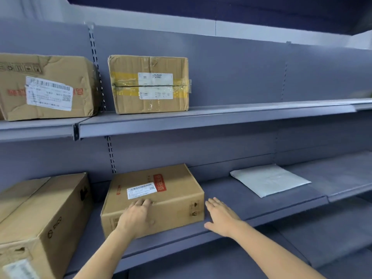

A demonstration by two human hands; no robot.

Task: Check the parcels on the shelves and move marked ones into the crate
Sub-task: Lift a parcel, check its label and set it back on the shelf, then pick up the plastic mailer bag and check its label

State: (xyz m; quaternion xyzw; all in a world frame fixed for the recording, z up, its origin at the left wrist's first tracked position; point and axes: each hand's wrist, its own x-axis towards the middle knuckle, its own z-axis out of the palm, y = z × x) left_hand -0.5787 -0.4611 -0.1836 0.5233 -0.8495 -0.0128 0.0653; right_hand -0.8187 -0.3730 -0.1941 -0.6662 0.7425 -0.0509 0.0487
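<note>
Head camera looks forward and slightly down, close to grey shelves [201,119].

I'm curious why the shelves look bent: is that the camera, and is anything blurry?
Head view: wide-angle lens bows the grey metal shelf edges; light is soft and even; print on the brown cardboard box's white label is too blurred to read.
</note>
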